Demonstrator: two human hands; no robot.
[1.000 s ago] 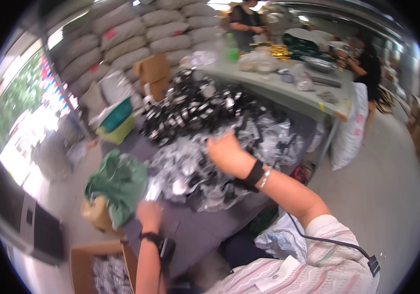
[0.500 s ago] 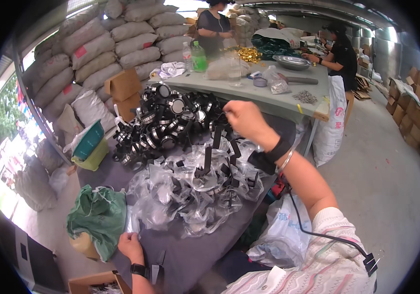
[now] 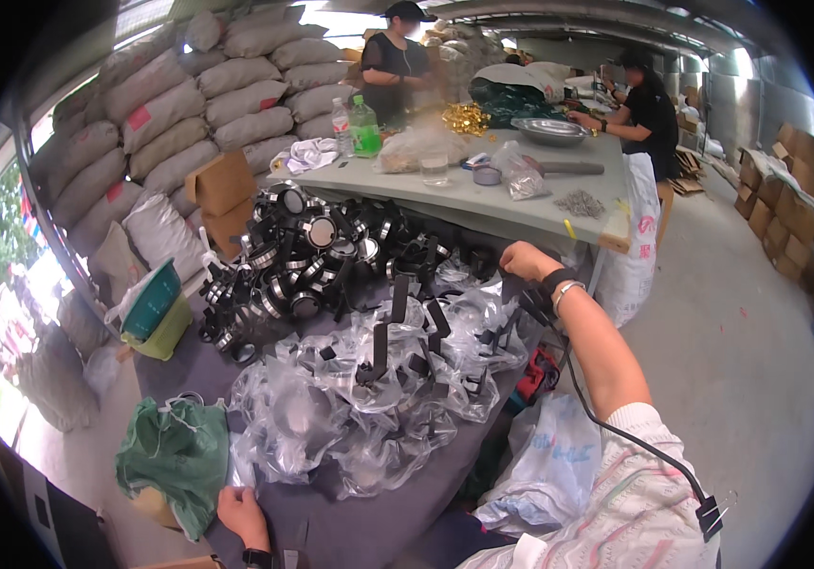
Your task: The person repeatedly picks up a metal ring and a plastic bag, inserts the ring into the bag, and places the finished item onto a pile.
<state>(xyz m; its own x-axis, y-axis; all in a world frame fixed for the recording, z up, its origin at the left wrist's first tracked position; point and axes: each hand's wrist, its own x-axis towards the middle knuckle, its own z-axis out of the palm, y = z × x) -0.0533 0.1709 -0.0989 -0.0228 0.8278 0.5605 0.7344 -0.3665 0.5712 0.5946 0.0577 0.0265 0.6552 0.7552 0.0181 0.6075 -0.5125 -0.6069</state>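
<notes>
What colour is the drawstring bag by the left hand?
The drawstring bag is green; it shows best in the head view.

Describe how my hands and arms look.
The bare left hand has a black wristband; the bare right hand a black strap and silver bracelet. The right sleeve is pale, striped knit; a black cable runs along that arm to a black clip.
</notes>
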